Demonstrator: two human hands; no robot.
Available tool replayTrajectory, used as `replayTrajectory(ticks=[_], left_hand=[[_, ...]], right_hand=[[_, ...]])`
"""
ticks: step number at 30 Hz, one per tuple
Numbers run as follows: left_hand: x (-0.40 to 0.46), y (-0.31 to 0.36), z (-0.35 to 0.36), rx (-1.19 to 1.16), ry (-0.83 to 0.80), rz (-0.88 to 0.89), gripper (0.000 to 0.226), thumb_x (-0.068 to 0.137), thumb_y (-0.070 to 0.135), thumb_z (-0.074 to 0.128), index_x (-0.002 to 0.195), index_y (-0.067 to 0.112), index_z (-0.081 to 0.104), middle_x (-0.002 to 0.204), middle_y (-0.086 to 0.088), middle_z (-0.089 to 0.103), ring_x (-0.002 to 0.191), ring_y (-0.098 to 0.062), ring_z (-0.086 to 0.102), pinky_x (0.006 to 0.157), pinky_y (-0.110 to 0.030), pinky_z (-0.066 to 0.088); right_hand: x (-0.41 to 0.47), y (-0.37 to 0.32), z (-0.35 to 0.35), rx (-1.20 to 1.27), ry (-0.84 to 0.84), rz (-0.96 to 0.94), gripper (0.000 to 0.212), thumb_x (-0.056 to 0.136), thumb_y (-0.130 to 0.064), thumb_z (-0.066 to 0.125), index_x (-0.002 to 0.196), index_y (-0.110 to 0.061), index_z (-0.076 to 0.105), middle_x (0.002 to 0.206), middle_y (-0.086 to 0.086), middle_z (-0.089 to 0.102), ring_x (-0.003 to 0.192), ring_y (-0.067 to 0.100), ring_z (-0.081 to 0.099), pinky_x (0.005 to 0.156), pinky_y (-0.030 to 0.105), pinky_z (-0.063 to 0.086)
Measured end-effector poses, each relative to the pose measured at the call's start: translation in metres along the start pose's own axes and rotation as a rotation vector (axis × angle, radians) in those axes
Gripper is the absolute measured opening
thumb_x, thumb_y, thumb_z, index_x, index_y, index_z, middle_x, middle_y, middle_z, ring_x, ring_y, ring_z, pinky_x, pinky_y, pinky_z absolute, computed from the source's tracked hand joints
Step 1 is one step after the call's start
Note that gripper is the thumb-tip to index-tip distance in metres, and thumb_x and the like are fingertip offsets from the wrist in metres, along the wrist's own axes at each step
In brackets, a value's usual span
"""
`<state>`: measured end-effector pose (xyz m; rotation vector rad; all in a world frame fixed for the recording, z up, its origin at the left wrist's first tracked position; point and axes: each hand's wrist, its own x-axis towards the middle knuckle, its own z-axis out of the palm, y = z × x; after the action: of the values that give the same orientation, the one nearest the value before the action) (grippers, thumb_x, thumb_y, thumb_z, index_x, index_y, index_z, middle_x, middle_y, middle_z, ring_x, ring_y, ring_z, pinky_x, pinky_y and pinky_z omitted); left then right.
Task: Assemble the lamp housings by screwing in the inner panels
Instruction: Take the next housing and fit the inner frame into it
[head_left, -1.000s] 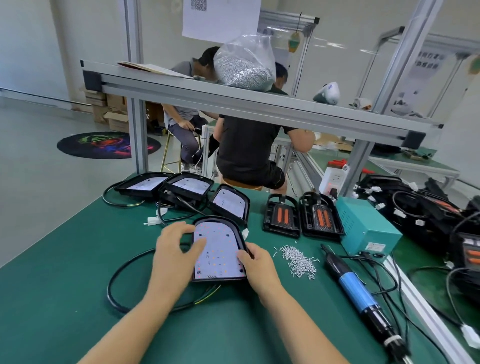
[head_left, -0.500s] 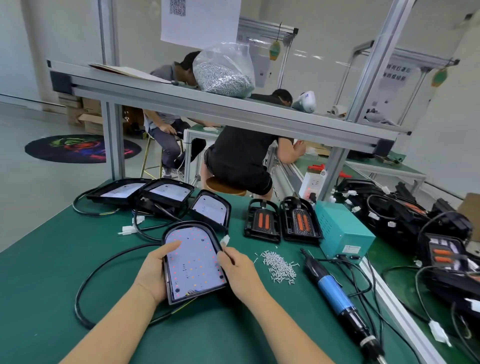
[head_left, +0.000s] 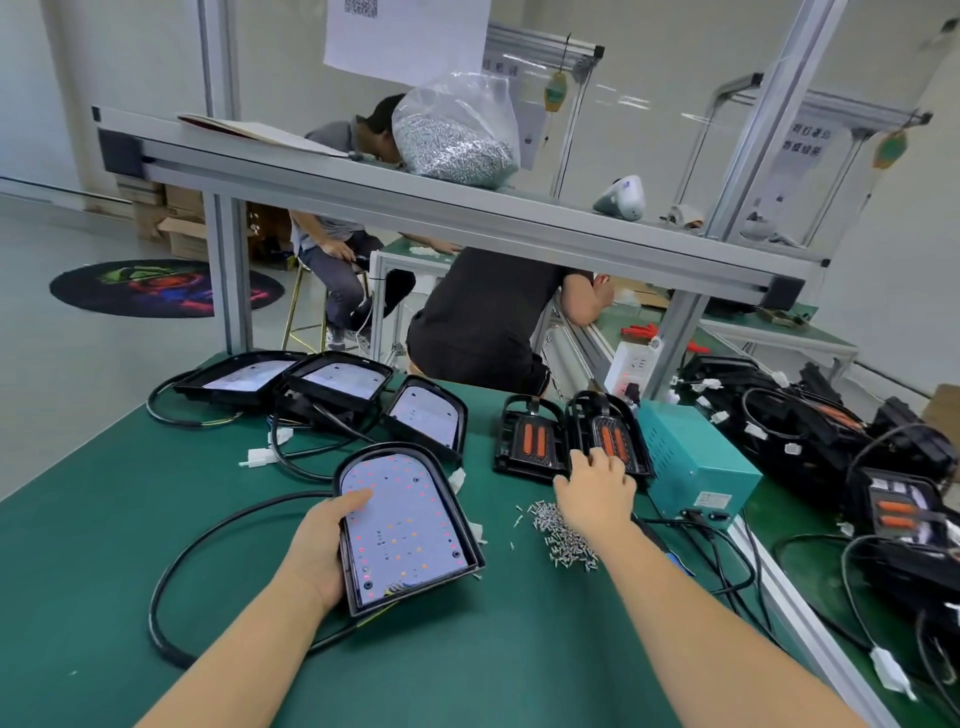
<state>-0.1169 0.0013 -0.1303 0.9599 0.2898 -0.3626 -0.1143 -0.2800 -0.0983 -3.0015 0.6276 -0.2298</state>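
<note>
Lamp housing (head_left: 408, 525) lies face up on the green desk (head_left: 104, 519), toward the near edge and a little left of the middle, its pale inner panel (head_left: 400, 525) seated inside the black rim, round end pointing to the far edge. Left hand (head_left: 322, 545) grasps the housing's left side, thumb laid across the panel near its upper left, the other fingers hidden beneath the shell. Right hand (head_left: 595, 491) is out over the desk just beyond the loose screw pile (head_left: 563, 535), fingers spread and relaxed, holding nothing; its fingertips reach the near end of the two open black housings with orange inserts (head_left: 566, 439), though whether they touch cannot be told. The blue electric screwdriver (head_left: 675, 564) is mostly hidden behind the right forearm, near the right edge, in front of the teal power box (head_left: 696, 467). Three panelled housings (head_left: 332, 384) sit along the far-left part of the desk. Judged step: fetching a screw or the driver to fasten this panel. To do it well, keep the left thumb pressing the panel flat so its holes stay lined up with the bosses below; take one screw only from the pile, set it upright in a hole before bringing the driver in, and hold the driver square to the panel. Starting with opposite corners would likely stop the panel from creeping. The black cable (head_left: 208, 545) loops round the near-left side and runs beneath the housing; it could rock the shell, so seat the housing flat first.
</note>
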Motion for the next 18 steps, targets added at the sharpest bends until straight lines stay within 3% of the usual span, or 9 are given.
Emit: replayTrajectory(ticks=[6, 12, 18], left_hand=[[-0.001, -0.001, -0.002, -0.024, -0.032, 0.01, 0.025, 0.094, 0.019, 0.051, 0.102, 0.0, 0.065, 0.09, -0.017, 0.074, 0.074, -0.031, 0.072, 0.071, -0.044, 0.05], [-0.003, 0.0, -0.001, -0.058, -0.054, -0.009, 0.029, 0.094, 0.024, 0.053, 0.106, 0.001, 0.065, 0.099, -0.018, 0.072, 0.092, -0.032, 0.067, 0.074, -0.045, 0.05], [-0.001, -0.003, -0.003, -0.076, -0.086, -0.006, 0.028, 0.094, 0.025, 0.052, 0.101, 0.002, 0.066, 0.092, -0.017, 0.074, 0.075, -0.03, 0.073, 0.071, -0.043, 0.049]], right_hand=[[0.012, -0.004, 0.003, -0.04, -0.094, -0.021, 0.048, 0.103, -0.036, 0.031, 0.148, -0.019, 0.031, 0.156, 0.01, 0.025, 0.144, 0.033, 0.018, 0.114, 0.048, 0.02], [0.025, -0.003, 0.004, -0.085, -0.118, -0.015, 0.043, 0.104, -0.035, 0.029, 0.143, -0.018, 0.036, 0.154, 0.011, 0.028, 0.141, 0.033, 0.021, 0.112, 0.049, 0.022], [0.04, 0.002, -0.005, -0.093, -0.157, -0.014, 0.04, 0.103, -0.032, 0.031, 0.136, -0.014, 0.046, 0.148, 0.009, 0.037, 0.137, 0.033, 0.029, 0.111, 0.049, 0.024]])
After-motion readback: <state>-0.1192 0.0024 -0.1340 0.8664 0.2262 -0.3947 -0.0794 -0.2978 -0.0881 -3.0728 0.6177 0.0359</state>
